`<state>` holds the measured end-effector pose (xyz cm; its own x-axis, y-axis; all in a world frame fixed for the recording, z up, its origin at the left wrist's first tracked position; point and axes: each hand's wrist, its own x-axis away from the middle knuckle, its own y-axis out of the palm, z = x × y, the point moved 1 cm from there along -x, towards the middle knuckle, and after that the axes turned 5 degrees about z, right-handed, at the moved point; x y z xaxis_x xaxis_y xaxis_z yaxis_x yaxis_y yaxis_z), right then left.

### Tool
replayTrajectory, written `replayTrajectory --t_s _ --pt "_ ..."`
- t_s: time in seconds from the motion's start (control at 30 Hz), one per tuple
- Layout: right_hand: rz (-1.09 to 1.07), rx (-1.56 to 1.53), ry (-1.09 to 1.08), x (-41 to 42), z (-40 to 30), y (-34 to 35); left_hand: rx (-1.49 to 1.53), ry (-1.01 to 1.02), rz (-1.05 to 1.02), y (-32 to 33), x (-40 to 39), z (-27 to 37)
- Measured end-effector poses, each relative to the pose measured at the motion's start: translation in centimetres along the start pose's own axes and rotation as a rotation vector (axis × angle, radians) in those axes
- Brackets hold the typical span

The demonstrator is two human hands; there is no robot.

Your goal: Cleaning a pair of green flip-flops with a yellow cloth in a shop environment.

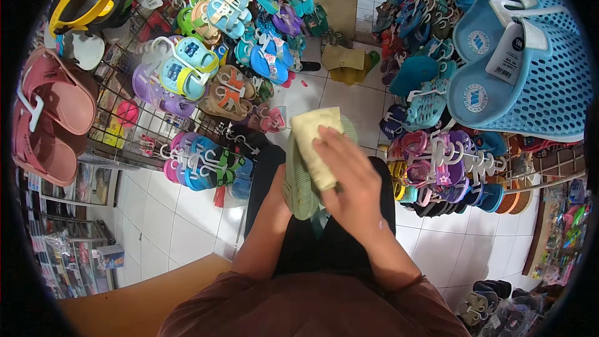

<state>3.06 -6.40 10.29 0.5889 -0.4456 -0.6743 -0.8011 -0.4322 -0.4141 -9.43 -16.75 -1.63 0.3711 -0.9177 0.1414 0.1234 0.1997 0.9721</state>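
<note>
Over my lap is a pair of pale green ribbed sandals (298,196). My left hand (280,191) supports them from the left side, its fingers hidden behind the sandals. A folded pale yellow cloth (311,145) lies over the upper face of the footwear. My right hand (348,168), slightly blurred, presses on this cloth with its fingers spread across it and the thumb at its lower edge. The far sandal shows only as a green strip beyond the cloth.
Wire racks (159,126) of hanging children's sandals flank me on the left. Large light blue perforated clogs (529,65) hang close on the right, above several small sandals on hooks (440,168). Another yellowish cloth (344,58) is ahead near the white tiled floor (304,93). A wooden surface (154,290) sits at lower left.
</note>
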Motion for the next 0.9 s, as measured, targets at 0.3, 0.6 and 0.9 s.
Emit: replayTrajectory --t_s 0.3,0.6,0.9 --pt "-0.178 -0.033 -0.068 4.9 -3.1 0.8 0.503 -0.368 -0.295 0.3 0.0 0.8" --pt "-0.063 -0.312 0.148 4.9 -1.2 -3.0 0.192 -0.164 -0.116 2.6 -0.9 0.4" --pt "-0.123 -0.088 0.109 -1.6 -2.1 -2.4 0.201 -0.146 -0.337 4.0 -1.5 0.7"
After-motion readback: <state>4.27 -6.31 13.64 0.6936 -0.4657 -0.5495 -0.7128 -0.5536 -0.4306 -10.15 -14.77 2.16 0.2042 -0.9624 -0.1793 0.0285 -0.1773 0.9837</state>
